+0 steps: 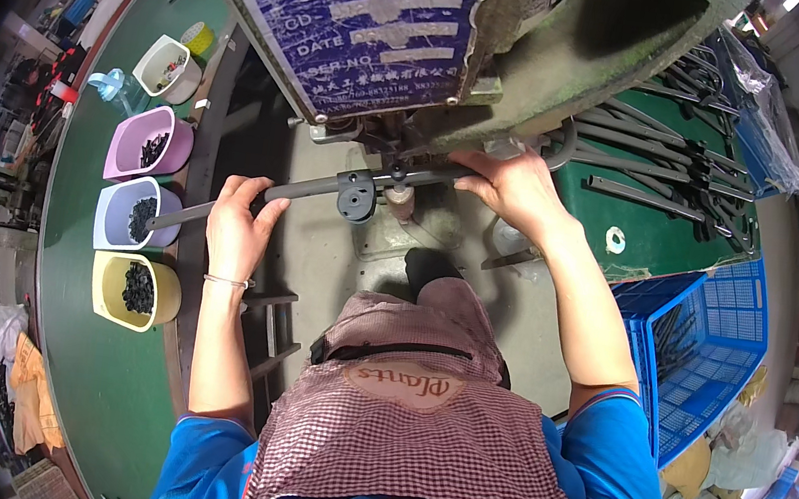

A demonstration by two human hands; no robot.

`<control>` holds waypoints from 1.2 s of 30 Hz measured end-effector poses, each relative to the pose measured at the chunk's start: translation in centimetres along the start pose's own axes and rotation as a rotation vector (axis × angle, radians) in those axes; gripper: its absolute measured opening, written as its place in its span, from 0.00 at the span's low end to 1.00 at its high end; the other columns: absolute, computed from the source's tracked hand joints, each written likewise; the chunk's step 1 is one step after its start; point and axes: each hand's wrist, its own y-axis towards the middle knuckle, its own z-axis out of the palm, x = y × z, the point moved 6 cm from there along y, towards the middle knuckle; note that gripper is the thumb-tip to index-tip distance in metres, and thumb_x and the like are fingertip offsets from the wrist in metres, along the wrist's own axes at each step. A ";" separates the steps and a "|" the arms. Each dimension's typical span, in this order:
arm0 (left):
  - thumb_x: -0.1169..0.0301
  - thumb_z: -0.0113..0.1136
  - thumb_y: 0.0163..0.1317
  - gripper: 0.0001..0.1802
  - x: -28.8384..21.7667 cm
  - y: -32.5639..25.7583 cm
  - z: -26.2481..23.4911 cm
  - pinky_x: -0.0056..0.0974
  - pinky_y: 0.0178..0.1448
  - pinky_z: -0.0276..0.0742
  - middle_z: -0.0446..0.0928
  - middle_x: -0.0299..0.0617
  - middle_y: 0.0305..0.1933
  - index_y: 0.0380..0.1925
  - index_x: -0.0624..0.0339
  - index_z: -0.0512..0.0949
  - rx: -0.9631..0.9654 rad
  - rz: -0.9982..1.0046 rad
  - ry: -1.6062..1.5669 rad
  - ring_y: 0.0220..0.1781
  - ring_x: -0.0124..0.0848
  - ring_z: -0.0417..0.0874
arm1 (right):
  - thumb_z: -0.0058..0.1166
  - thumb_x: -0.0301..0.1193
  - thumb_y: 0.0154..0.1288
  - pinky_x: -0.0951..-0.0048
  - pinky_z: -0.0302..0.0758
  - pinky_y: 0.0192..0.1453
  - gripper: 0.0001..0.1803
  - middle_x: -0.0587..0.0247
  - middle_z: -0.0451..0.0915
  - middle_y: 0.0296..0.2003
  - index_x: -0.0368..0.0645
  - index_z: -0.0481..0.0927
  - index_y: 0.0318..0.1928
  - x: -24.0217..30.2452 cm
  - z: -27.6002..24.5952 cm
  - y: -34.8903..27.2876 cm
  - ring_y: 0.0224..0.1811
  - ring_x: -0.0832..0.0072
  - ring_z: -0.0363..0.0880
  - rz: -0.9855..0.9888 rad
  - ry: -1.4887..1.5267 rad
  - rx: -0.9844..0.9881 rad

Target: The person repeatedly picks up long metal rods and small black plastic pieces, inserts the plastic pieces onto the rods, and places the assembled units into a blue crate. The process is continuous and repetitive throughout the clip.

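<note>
Both hands grip one long grey metal arm [327,189] held level under the press machine [502,81]: the left hand [239,228] is closed round its left part, the right hand [513,189] round its right end. Left of them, three small bins [137,215] of black parts sit on the green table [81,369]; a blue crate [710,341] stands right.
</note>
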 end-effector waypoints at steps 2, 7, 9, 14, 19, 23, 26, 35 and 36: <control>0.65 0.73 0.54 0.18 0.0 0.0 -0.1 0.43 0.41 0.76 0.79 0.44 0.42 0.44 0.61 0.83 -0.003 0.004 0.003 0.35 0.43 0.80 | 0.62 0.45 0.59 0.60 0.74 0.53 0.21 0.62 0.84 0.38 0.53 0.85 0.50 -0.2 0.2 0.0 0.46 0.62 0.81 -0.023 -0.024 -0.024; 0.64 0.74 0.53 0.19 0.0 0.0 -0.3 0.43 0.42 0.77 0.79 0.44 0.42 0.44 0.61 0.83 0.010 -0.047 -0.002 0.36 0.44 0.81 | 0.64 0.44 0.58 0.60 0.73 0.52 0.21 0.63 0.84 0.39 0.54 0.85 0.51 -0.1 0.2 0.0 0.46 0.63 0.80 -0.056 -0.045 -0.045; 0.64 0.74 0.53 0.19 0.2 -0.1 -0.2 0.43 0.43 0.77 0.79 0.44 0.42 0.44 0.60 0.83 0.004 -0.048 -0.003 0.37 0.44 0.81 | 0.64 0.43 0.57 0.60 0.73 0.52 0.21 0.62 0.84 0.40 0.55 0.85 0.51 0.0 0.1 0.0 0.47 0.63 0.80 -0.063 -0.022 -0.057; 0.63 0.75 0.52 0.20 0.0 0.1 -0.3 0.42 0.43 0.78 0.80 0.43 0.43 0.43 0.60 0.84 0.013 -0.082 0.002 0.38 0.43 0.82 | 0.67 0.39 0.56 0.58 0.74 0.58 0.19 0.59 0.84 0.42 0.50 0.85 0.48 0.2 -0.4 0.2 0.49 0.59 0.81 -0.011 0.014 -0.009; 0.63 0.75 0.52 0.20 0.3 0.1 -0.3 0.42 0.42 0.77 0.80 0.43 0.43 0.43 0.60 0.84 0.013 -0.077 0.004 0.36 0.43 0.82 | 0.67 0.39 0.55 0.59 0.74 0.58 0.18 0.58 0.84 0.41 0.50 0.85 0.47 0.3 -0.4 0.1 0.48 0.58 0.81 -0.008 0.029 -0.025; 0.62 0.75 0.52 0.20 0.4 0.1 -0.3 0.42 0.41 0.77 0.80 0.42 0.42 0.43 0.59 0.84 0.007 -0.057 0.012 0.35 0.42 0.81 | 0.67 0.39 0.55 0.59 0.75 0.58 0.18 0.58 0.84 0.41 0.50 0.86 0.47 0.5 -0.6 0.2 0.48 0.57 0.81 0.020 0.043 0.001; 0.62 0.75 0.52 0.20 0.4 0.1 -0.3 0.42 0.41 0.77 0.80 0.42 0.42 0.43 0.59 0.84 0.013 -0.070 0.006 0.34 0.41 0.81 | 0.67 0.39 0.56 0.59 0.75 0.58 0.19 0.58 0.85 0.42 0.51 0.86 0.48 0.8 -0.9 0.4 0.48 0.57 0.81 0.000 0.044 -0.023; 0.64 0.74 0.53 0.20 0.1 0.9 -0.7 0.44 0.44 0.79 0.81 0.46 0.42 0.43 0.62 0.84 0.089 0.006 0.020 0.40 0.47 0.83 | 0.66 0.44 0.57 0.57 0.77 0.54 0.22 0.59 0.85 0.39 0.53 0.84 0.52 0.5 0.0 0.8 0.47 0.59 0.82 0.048 -0.035 0.136; 0.69 0.73 0.55 0.18 -0.5 1.7 -1.2 0.40 0.45 0.77 0.82 0.51 0.39 0.44 0.67 0.83 0.246 0.042 -0.023 0.38 0.43 0.83 | 0.65 0.46 0.57 0.57 0.77 0.51 0.22 0.59 0.84 0.37 0.54 0.84 0.51 1.3 -0.4 1.2 0.46 0.58 0.82 -0.049 -0.116 0.013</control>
